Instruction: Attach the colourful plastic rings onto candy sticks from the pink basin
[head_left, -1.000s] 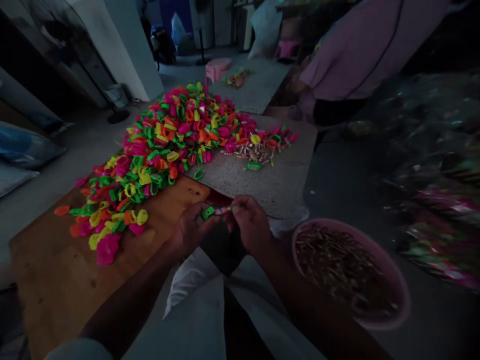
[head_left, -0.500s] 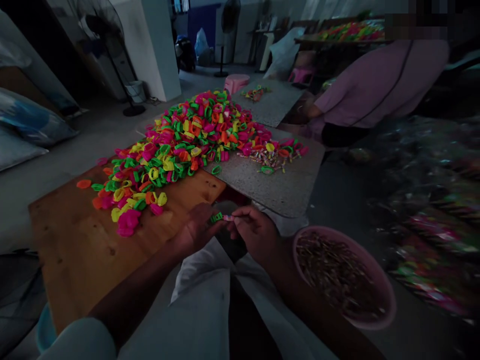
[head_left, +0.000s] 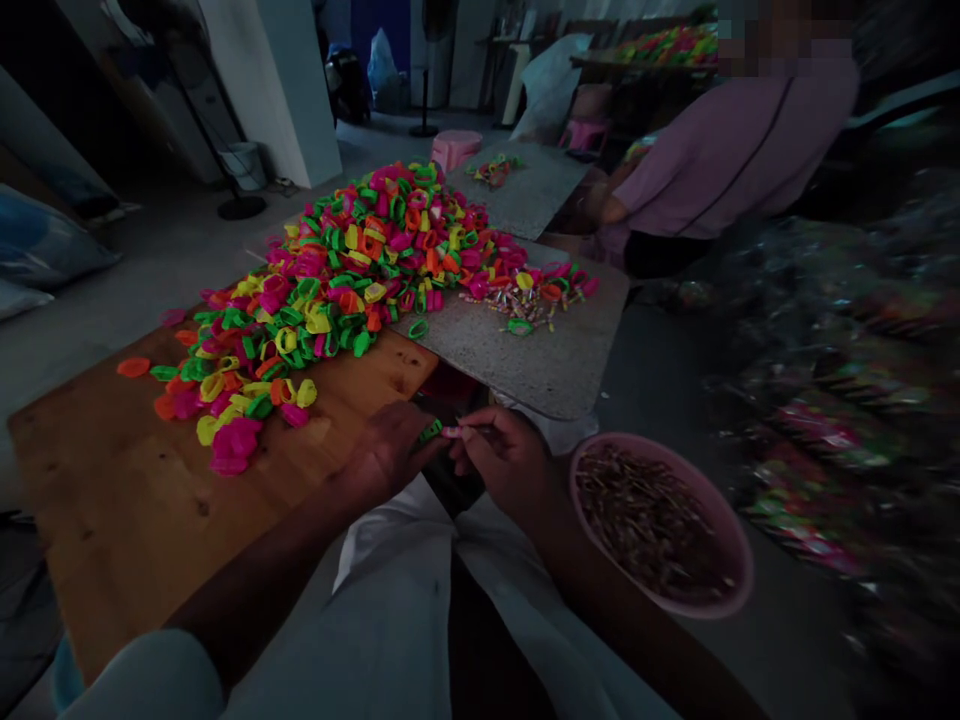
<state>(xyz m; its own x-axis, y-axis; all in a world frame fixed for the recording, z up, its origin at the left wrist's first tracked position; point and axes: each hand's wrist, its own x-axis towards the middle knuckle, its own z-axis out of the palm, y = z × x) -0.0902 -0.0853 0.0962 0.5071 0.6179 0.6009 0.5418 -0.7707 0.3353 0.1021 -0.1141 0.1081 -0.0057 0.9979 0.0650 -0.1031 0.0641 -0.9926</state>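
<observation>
Pinching the green plastic piece (head_left: 430, 431) between thumb and fingers, my left hand (head_left: 386, 450) was mostly closed, just past the right corner of the wooden table (head_left: 150, 510). My right hand (head_left: 506, 455), its thumb and forefinger pressed together and the other fingers curled, gripped a small striped stick (head_left: 451, 432) that met the green piece end to end; I could not tell whether the two were joined. Both were in the air over my lap, near the close edge of the grey table (head_left: 551, 375). On the wooden table a magenta piece (head_left: 235, 445) lay at the near fringe of a big bright pile (head_left: 360, 255), which ran along the far edge and onto the grey table's left side. Small wrapped sticks (head_left: 517, 298) were heaped toward the grey table's far right corner, a green ring (head_left: 520, 327) just in front of them. Beside my right forearm stood a pink basin (head_left: 740, 565) full of thin sticks (head_left: 645, 520). Farther off, a co-worker in a pink shirt (head_left: 720, 160) was at the right edge of a second grey table (head_left: 529, 205).
</observation>
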